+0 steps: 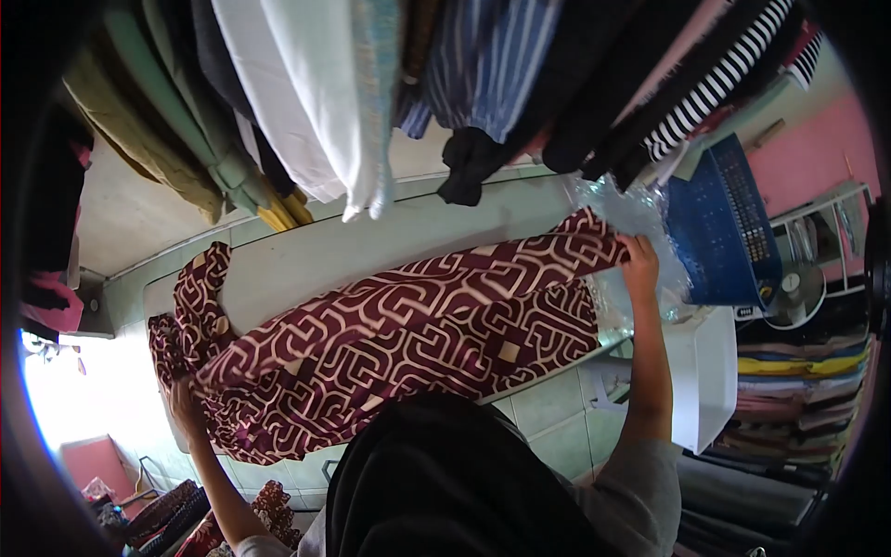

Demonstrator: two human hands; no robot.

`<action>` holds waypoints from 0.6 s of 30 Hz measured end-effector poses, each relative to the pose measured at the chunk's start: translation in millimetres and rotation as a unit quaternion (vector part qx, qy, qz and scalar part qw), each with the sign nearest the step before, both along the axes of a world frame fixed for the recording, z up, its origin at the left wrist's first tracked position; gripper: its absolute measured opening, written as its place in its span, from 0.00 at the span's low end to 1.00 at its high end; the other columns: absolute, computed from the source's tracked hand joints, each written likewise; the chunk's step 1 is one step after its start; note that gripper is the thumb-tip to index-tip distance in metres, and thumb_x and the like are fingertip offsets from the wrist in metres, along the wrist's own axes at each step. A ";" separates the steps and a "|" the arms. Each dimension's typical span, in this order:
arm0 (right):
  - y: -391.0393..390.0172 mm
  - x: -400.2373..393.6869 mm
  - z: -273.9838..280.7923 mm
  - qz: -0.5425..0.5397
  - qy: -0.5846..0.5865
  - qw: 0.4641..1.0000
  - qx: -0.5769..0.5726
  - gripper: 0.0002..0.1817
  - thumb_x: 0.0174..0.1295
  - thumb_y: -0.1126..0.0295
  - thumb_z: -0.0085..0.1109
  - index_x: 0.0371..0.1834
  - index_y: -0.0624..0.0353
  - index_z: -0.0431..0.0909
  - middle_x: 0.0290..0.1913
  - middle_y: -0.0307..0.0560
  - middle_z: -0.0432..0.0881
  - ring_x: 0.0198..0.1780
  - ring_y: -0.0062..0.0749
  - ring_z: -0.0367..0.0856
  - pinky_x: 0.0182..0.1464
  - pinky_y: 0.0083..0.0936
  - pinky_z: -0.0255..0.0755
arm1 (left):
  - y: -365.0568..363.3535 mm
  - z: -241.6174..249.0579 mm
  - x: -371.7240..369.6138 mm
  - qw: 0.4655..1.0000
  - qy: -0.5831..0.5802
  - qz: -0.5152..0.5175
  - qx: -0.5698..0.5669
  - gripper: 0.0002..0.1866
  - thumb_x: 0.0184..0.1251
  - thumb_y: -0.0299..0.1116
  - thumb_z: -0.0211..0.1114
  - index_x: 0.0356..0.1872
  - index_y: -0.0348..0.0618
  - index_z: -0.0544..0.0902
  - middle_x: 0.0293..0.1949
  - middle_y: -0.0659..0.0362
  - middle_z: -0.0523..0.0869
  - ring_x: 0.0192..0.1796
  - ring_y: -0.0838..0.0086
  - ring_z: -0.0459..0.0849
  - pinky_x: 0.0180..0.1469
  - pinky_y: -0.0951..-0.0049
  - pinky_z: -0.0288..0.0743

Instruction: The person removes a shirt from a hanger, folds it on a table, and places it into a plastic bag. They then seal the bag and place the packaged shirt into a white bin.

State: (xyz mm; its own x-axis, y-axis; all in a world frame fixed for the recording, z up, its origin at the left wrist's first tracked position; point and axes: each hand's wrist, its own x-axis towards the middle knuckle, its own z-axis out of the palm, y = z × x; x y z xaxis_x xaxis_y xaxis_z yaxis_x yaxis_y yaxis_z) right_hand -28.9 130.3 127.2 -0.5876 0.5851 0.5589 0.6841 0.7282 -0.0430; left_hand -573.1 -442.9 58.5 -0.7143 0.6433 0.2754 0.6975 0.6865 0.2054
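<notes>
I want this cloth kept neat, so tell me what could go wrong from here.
The maroon patterned cloth is bunched at its left end, near the left hand, so creases could get pressed in there.

It also lies along the near edge of the table; a pull toward the person might drag it over.

At the other end, the right hand holds it close to clear plastic, which could get caught up with it.

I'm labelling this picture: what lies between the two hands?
The maroon patterned cloth stretches from left hand to right hand in the head view.
</notes>
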 end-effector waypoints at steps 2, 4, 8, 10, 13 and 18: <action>-20.0 38.7 -19.6 -0.014 -0.038 0.999 -0.028 0.16 0.37 0.83 0.56 0.32 0.56 0.76 0.29 0.48 0.72 0.32 0.46 0.74 0.32 0.37 0.68 | -19.2 -11.3 23.9 0.999 0.031 -0.022 -0.022 0.14 0.47 0.21 0.56 0.38 0.44 0.76 0.35 0.55 0.77 0.40 0.56 0.76 0.43 0.61 0.69; -34.2 71.7 -51.0 0.006 -0.079 0.991 -0.112 0.15 0.36 0.80 0.59 0.31 0.56 0.76 0.30 0.47 0.72 0.34 0.45 0.73 0.35 0.36 0.69 | -21.3 -17.9 40.8 0.996 0.065 -0.037 -0.045 0.13 0.48 0.22 0.55 0.38 0.45 0.76 0.35 0.55 0.77 0.40 0.57 0.76 0.43 0.61 0.69; -63.8 93.8 -91.2 0.052 -0.223 0.941 -0.249 0.15 0.39 0.77 0.61 0.35 0.53 0.78 0.35 0.43 0.75 0.45 0.40 0.72 0.47 0.34 0.69 | -9.1 -21.1 67.8 0.994 0.000 -0.093 -0.049 0.13 0.49 0.21 0.54 0.37 0.44 0.76 0.33 0.55 0.75 0.40 0.59 0.75 0.43 0.62 0.69; -72.8 102.1 -107.3 0.064 -0.212 0.946 -0.237 0.15 0.42 0.76 0.60 0.37 0.52 0.78 0.38 0.42 0.75 0.46 0.39 0.72 0.47 0.33 0.69 | -11.3 -28.8 67.3 0.991 -0.038 -0.085 -0.091 0.13 0.48 0.20 0.53 0.36 0.44 0.76 0.34 0.55 0.76 0.41 0.59 0.75 0.43 0.62 0.69; -77.0 109.9 -120.7 0.023 -0.222 0.953 -0.207 0.11 0.45 0.74 0.57 0.34 0.53 0.78 0.36 0.44 0.75 0.45 0.39 0.72 0.47 0.32 0.70 | -17.9 -33.4 61.0 0.993 -0.062 -0.083 -0.054 0.15 0.44 0.17 0.54 0.36 0.42 0.76 0.34 0.54 0.76 0.42 0.58 0.75 0.42 0.62 0.69; -58.5 100.5 -98.6 0.008 -0.156 0.975 -0.157 0.08 0.45 0.79 0.53 0.31 0.58 0.76 0.32 0.46 0.74 0.40 0.42 0.72 0.44 0.34 0.70 | -11.9 -9.3 55.1 0.994 -0.094 -0.012 0.062 0.19 0.41 0.14 0.58 0.39 0.41 0.75 0.38 0.51 0.75 0.43 0.55 0.75 0.41 0.61 0.70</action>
